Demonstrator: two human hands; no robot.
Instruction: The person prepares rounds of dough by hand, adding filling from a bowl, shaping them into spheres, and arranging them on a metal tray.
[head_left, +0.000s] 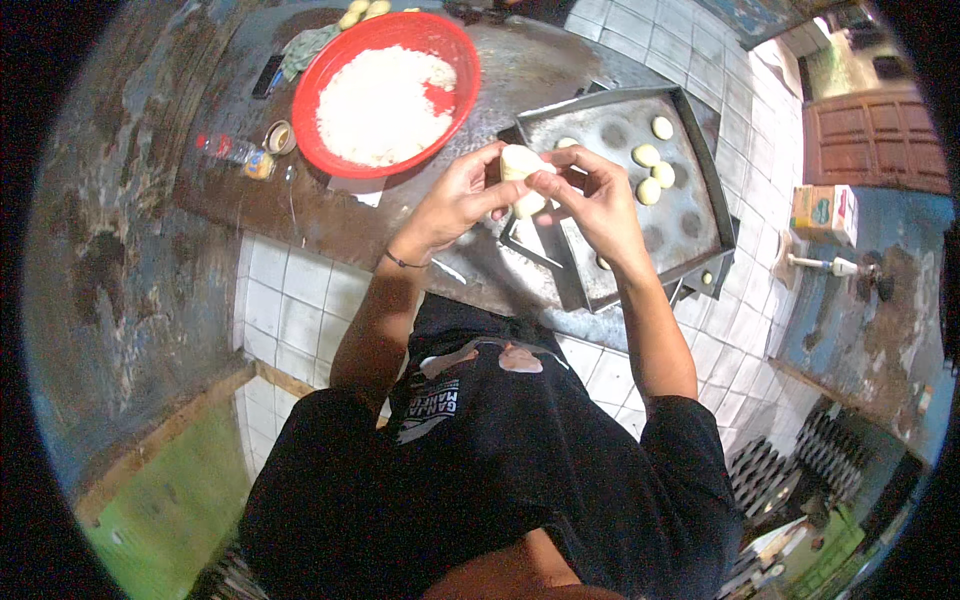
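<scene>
Between my fingertips is a piece of pale yellow dough point(522, 163), held up over the table's front edge. My left hand point(462, 200) pinches it from the left, its thumb across the front. From the other side my right hand point(600, 205) closes thumb and fingers on the same piece. Just right of the hands lies a dark, worn baking tray point(712, 185) with several small dough balls point(648, 191) on it; my right forearm hides part of it. A big red basin point(305, 112) stands to the left, holding a heap of white crumbly or shredded food point(380, 110).
Left of the basin are a phone point(268, 76), a greenish cloth point(308, 48), a clear plastic bottle point(228, 149) and a small round container point(281, 137). More dough pieces point(362, 10) lie at the far edge. A cardboard box point(825, 214) sits on another surface at right.
</scene>
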